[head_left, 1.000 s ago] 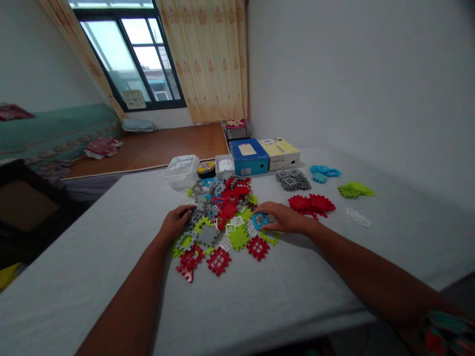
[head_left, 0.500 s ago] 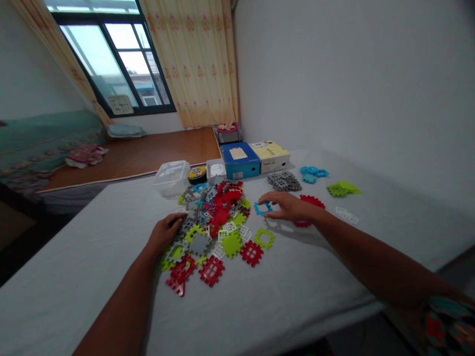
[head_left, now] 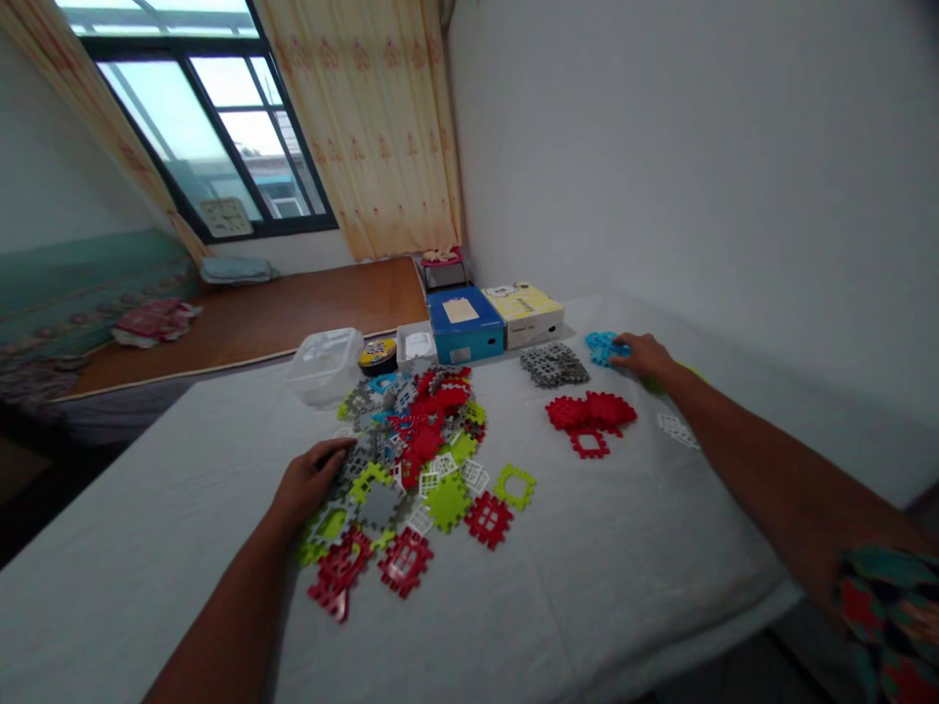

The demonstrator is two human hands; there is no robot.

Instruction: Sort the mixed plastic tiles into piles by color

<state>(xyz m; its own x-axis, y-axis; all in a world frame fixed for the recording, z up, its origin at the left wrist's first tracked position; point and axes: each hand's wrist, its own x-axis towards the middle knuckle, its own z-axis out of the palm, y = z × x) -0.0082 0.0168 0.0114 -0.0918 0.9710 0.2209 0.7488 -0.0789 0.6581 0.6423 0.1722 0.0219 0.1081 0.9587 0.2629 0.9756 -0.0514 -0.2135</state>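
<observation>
My right hand [head_left: 643, 358] reaches to a small pile of blue interlocking building tiles [head_left: 603, 346] at the back right, its fingers closed on a blue tile at the pile's near side. My left hand [head_left: 311, 477] rests at the left edge of a large mixed heap, thumb and fingers apart, touching the grey tiles [head_left: 357, 465]. The heap also has red tiles [head_left: 427, 437], lime green tiles [head_left: 448, 501] and white window-lattice pieces [head_left: 475, 476].
Sorted groups of grey tiles [head_left: 554, 365], red tiles [head_left: 608, 411] and white lattice pieces [head_left: 678, 430] lie on the right. At the back stand a clear plastic tub [head_left: 326, 364], a round tin [head_left: 378, 356], a blue box [head_left: 465, 323] and a yellow box [head_left: 522, 315]. A wall [head_left: 696, 176] borders the right.
My right hand has moved right and away from me, carrying a square blue frame tile from beside the heap to the blue pile. The left hand stays by the heap. The view has shifted slightly.
</observation>
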